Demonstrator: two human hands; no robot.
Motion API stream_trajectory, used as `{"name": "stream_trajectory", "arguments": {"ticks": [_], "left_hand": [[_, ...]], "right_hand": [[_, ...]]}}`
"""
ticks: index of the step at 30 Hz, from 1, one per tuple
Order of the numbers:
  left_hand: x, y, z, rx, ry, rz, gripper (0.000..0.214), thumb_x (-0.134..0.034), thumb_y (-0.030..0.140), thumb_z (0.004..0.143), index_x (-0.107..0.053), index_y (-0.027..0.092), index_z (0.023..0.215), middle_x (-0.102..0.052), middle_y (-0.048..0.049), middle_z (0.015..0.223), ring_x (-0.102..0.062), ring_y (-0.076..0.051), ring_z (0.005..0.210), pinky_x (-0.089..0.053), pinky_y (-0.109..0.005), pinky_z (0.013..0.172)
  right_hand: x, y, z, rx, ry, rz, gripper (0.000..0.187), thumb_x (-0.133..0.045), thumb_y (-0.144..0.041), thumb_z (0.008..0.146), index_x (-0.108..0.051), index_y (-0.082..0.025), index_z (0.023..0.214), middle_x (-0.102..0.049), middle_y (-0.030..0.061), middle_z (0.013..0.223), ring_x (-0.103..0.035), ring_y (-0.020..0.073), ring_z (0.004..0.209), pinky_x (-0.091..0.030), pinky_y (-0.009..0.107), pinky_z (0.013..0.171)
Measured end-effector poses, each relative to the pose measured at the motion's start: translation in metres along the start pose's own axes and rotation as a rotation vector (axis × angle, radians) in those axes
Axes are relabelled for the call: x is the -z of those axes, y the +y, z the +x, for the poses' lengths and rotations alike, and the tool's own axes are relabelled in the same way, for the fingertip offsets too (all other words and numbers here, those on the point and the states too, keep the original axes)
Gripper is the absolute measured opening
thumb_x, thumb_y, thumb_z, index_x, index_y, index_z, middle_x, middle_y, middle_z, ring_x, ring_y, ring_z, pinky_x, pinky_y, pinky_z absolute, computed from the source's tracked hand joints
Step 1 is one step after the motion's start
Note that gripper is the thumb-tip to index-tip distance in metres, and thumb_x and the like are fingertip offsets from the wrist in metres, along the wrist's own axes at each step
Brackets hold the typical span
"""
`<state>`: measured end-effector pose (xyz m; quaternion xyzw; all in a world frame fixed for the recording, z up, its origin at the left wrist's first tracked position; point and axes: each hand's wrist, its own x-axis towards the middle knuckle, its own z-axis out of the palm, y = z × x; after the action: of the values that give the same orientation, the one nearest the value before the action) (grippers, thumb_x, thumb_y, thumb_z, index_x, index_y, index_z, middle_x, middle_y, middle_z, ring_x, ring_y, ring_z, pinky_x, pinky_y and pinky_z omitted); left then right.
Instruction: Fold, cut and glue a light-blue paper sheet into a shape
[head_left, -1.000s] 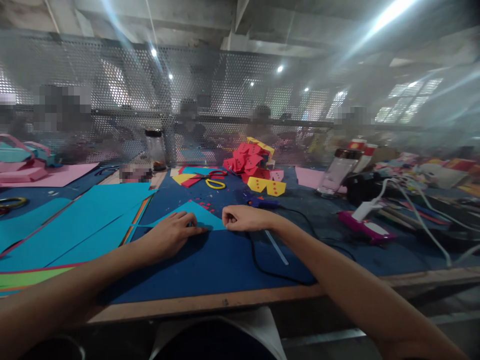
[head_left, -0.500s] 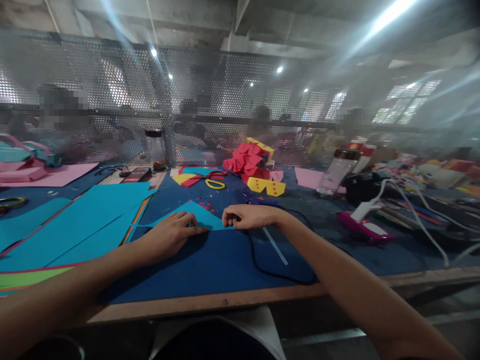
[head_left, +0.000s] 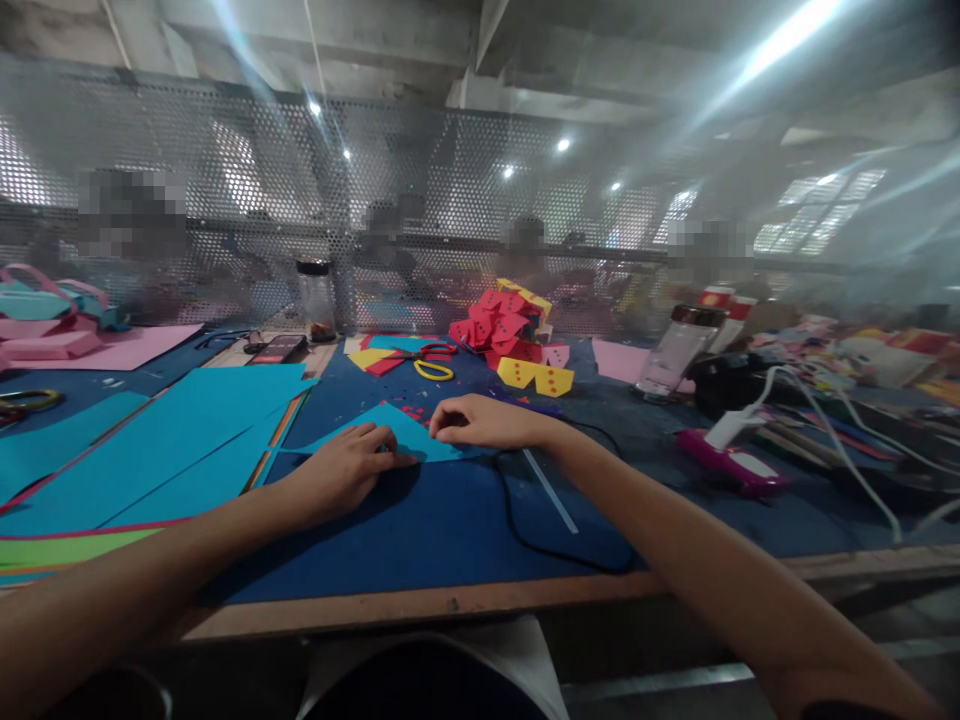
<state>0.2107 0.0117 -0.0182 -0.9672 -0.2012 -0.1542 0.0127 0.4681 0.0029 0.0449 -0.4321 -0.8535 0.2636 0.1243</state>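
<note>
A sheet of blue paper [head_left: 409, 430], folded to a peak at the back, lies on the blue table top in front of me. My left hand [head_left: 349, 462] rests on its left part, fingers laid over the paper and the index finger reaching along the near edge. Over the right part is my right hand [head_left: 472, 420], its fingers curled and closed with the tips down at the paper. Whether anything is between those fingertips is hidden. A thin pale strip [head_left: 551, 490] lies right of the paper, beside a black cable [head_left: 517, 525].
Blue sheets [head_left: 187, 430] are stacked at left. Behind the folded paper are scissors [head_left: 431, 362], red paper pieces [head_left: 502, 320] and a yellow dotted piece [head_left: 536, 377]. Bottles [head_left: 316, 300] stand at the back. A purple power strip [head_left: 731, 465] with white cables lies at right.
My right hand has slid left along the blue paper, from its right corner toward the middle. The left hand stays on the paper, almost unmoved.
</note>
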Motion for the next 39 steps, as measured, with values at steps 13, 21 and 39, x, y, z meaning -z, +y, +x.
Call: {"name": "stream_trajectory", "arguments": {"ticks": [13, 21, 39], "left_hand": [[0.002, -0.001, 0.002, 0.24, 0.111, -0.195, 0.017, -0.051, 0.008, 0.084, -0.064, 0.018, 0.089, -0.065, -0.0053, 0.091, -0.059, -0.021, 0.088, -0.045, -0.033, 0.081], [0.012, 0.0, 0.004, 0.358, 0.059, -0.186, 0.015, -0.051, 0.012, 0.079, -0.064, 0.019, 0.082, -0.067, -0.0035, 0.082, -0.059, -0.021, 0.079, -0.043, -0.032, 0.073], [0.02, -0.03, -0.006, 0.512, -0.126, -0.354, 0.017, -0.054, 0.03, 0.077, -0.068, 0.021, 0.081, -0.072, -0.0026, 0.082, -0.066, -0.02, 0.079, -0.045, -0.027, 0.07]], "right_hand": [[-0.047, -0.005, 0.027, -0.053, 0.083, -0.07, 0.016, -0.066, -0.027, 0.082, -0.069, -0.015, 0.092, -0.069, 0.0024, 0.084, -0.061, 0.0155, 0.076, -0.039, 0.022, 0.062], [-0.049, -0.012, 0.025, -0.093, 0.115, -0.107, 0.015, -0.068, -0.031, 0.083, -0.068, -0.017, 0.089, -0.068, 0.0018, 0.083, -0.059, 0.0143, 0.074, -0.036, 0.022, 0.06], [-0.047, -0.016, 0.022, -0.079, 0.113, -0.1, 0.015, -0.068, -0.03, 0.084, -0.069, -0.016, 0.09, -0.067, 0.0025, 0.083, -0.057, 0.0138, 0.072, -0.035, 0.022, 0.061]]}}
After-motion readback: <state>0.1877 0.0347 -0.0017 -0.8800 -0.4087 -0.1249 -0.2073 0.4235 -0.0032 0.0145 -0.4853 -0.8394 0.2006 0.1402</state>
